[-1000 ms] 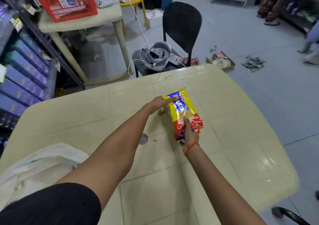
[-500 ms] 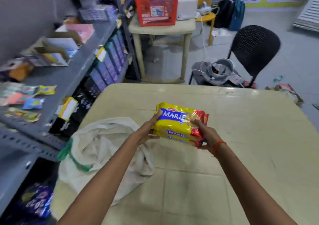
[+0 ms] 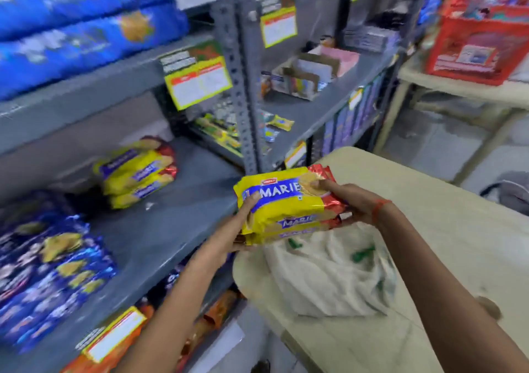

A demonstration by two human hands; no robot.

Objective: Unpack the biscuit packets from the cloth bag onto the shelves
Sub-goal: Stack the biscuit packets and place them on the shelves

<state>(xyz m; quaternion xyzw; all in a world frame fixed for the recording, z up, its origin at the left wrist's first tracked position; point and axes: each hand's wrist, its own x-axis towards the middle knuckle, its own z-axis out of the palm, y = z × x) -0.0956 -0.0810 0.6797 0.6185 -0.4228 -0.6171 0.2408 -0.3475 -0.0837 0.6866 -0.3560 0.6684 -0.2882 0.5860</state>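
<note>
I hold a stack of yellow, blue and red Marie biscuit packets (image 3: 286,206) between both hands, above the gap between table and shelf. My left hand (image 3: 243,224) grips the stack's left end from below, thumb on top. My right hand (image 3: 352,201), with an orange thread at the wrist, grips the red right end. The white cloth bag (image 3: 329,272) lies crumpled on the table just under the stack. A pile of the same Marie packets (image 3: 137,172) lies further back on the grey shelf (image 3: 160,229).
Dark blue snack packets (image 3: 48,272) fill the shelf's left part. Big blue bags (image 3: 86,29) sit on the shelf above. An upright shelf post (image 3: 237,92) stands right of the pile. The beige table (image 3: 429,244) is at the right; a red basket (image 3: 481,41) sits on another table behind.
The view has swung left from the table to the shelves. Both hands have lifted the Marie packets off the table and carried them left, over the cloth bag, toward the grey shelf.
</note>
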